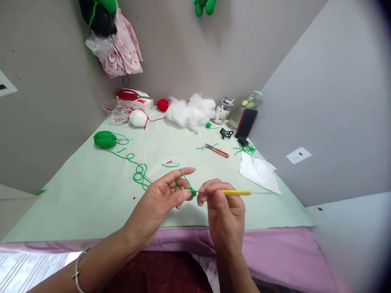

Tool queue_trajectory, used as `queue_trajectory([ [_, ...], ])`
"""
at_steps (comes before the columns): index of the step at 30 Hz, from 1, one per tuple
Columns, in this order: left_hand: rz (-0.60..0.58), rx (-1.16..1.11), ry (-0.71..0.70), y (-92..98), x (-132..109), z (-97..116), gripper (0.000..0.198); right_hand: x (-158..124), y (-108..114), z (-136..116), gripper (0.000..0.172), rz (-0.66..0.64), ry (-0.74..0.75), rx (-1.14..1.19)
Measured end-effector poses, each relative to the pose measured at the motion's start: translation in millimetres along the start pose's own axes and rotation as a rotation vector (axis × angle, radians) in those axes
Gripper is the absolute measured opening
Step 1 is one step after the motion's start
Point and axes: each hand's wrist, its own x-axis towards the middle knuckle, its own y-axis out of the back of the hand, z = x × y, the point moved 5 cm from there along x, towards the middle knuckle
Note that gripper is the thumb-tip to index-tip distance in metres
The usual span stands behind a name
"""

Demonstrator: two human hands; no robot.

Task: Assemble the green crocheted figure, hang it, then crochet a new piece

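Observation:
My left hand [166,193] pinches a small green crocheted piece [192,193] between thumb and fingers, its index finger stretched out with green yarn looped over it. In my right hand [224,203] is a crochet hook with a yellow handle [236,192], lying level, its thin metal tip at the green piece. A loose, curling strand [130,156] of green yarn runs over the table to a green yarn ball [105,139] at the left.
Behind my hands on the pale green table [100,195] lie orange snips [218,151], white stuffing [191,110], a white yarn ball [138,118] and a red ball [163,105]. A phone [246,123], a bottle [236,116] and white paper [259,173] are at the right.

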Motion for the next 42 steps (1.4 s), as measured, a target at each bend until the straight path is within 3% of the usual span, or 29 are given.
queue_trajectory([
  [5, -0.008, -0.015, -0.008, -4.7, 0, -7, 0.038, -7, -8, -6, 0.022, -0.012, 0.161, -0.295],
  [8, 0.036, -0.050, -0.019, -4.8, 2, -10, 0.039, -16, -11, -9, 0.028, -0.018, 0.345, -0.542],
  [11, -0.005, -0.173, 0.102, -5.8, 5, -17, 0.042, -19, -9, -11, 0.035, -0.014, 0.471, -0.632],
  [14, -0.041, -0.289, 0.183, -4.4, 7, -19, 0.036, -11, 0, -8, 0.027, 0.013, 0.313, -0.466],
  [18, -0.011, -0.239, 0.113, -3.9, 7, -13, 0.033, -3, 4, -2, 0.022, 0.035, 0.126, -0.164],
  [27, -0.025, -0.179, 0.087, -6.9, 5, -12, 0.031, -3, 2, 5, 0.019, -0.002, 0.070, -0.141],
  [36, -0.095, -0.260, 0.120, -8.6, 3, -13, 0.026, 1, 2, 12, 0.021, -0.003, -0.108, 0.199],
  [42, -0.070, -0.211, 0.087, -6.6, 4, -8, 0.024, -2, 5, 2, 0.023, -0.037, -0.019, 0.054],
])
